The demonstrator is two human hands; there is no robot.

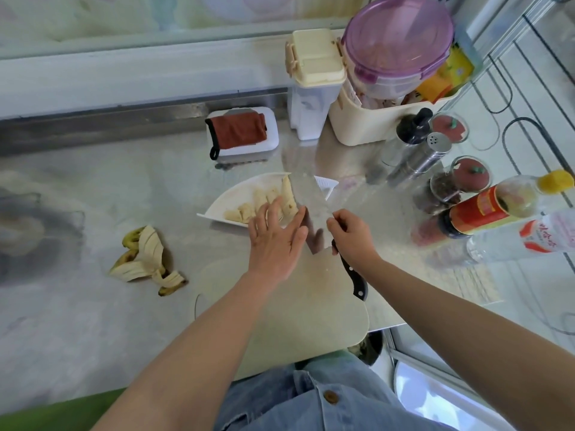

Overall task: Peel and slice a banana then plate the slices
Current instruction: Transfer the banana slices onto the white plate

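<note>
Denim shirt point(311, 396) at 6 o'clock, cutting board point(311, 306) beyond. Pale banana slices point(245, 211) on white plate point(230, 194) at 12 (peel point(146, 259) at 9). Left hand point(275, 241) flat, fingers straight, touching slices; right hand point(353, 236) grips cleaver point(308, 197) handle, blade over plate.

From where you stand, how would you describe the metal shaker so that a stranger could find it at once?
At the back right of the steel counter, a cream basket holds a purple-lidded tub. Just in front of it stands a group of bottles and jars. The shaker is the only all-steel one, with small holes in its flat lid, beside a black-topped bottle.
</note>
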